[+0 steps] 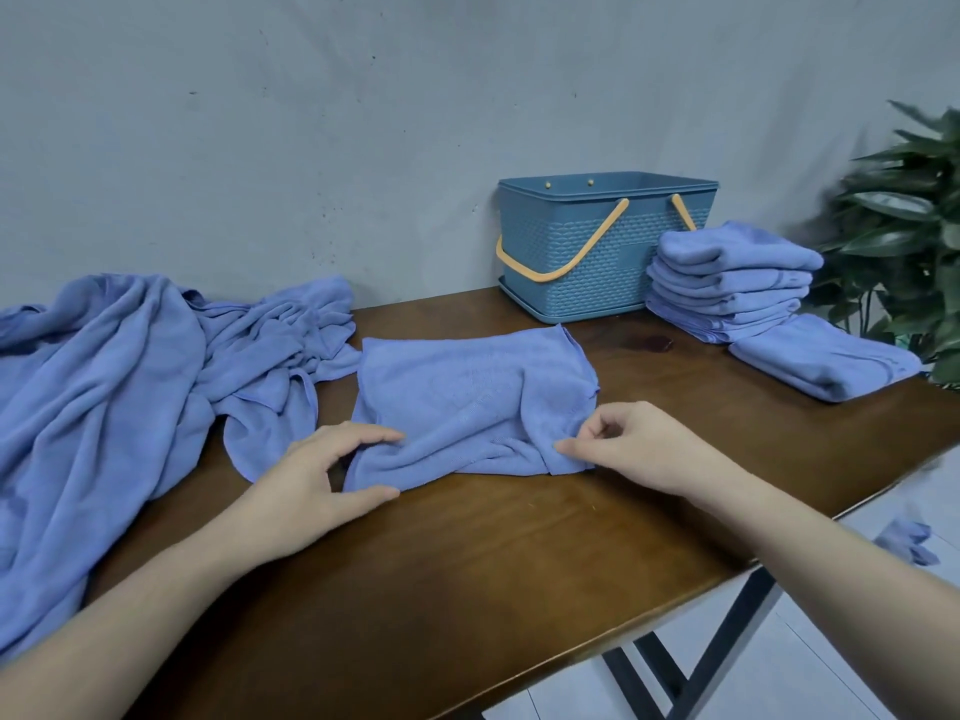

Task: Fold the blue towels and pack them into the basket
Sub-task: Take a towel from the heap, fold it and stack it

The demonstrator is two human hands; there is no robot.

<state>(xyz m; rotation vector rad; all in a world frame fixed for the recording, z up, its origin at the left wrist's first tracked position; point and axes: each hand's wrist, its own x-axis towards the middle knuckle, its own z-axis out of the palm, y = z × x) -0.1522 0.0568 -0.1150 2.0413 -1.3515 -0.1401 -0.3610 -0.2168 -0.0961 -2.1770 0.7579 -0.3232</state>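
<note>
Blue towel, partly folded, lies at the centre of the brown wooden table, its near edge rumpled between the two hands. Left hand sits at the towel's 7 o'clock corner: the fingers reach over the cloth edge and the thumb lies along the table beneath it, the corner caught in the gap between them, loosely gripped. Right hand sits at the towel's 4 o'clock corner, thumb and forefinger pinching the hem, the remaining fingers curled above it. Both forearms enter from 6 o'clock. At 9 o'clock of the towel a heap of unfolded blue towels spreads over the table's left end, touching the centre towel's left edge. At 1 o'clock stands the blue plastic basket, against the grey wall, with orange handles hanging down; its inside cannot be seen. Just beside the basket, at 2 o'clock of the towel, rises a stack of folded towels, and a single folded towel lies in front of the stack, at 3 o'clock, near the table's right edge. Green plant stands beyond the table at the far right. On the pale floor at 4 o'clock lies a small blue cloth.
</note>
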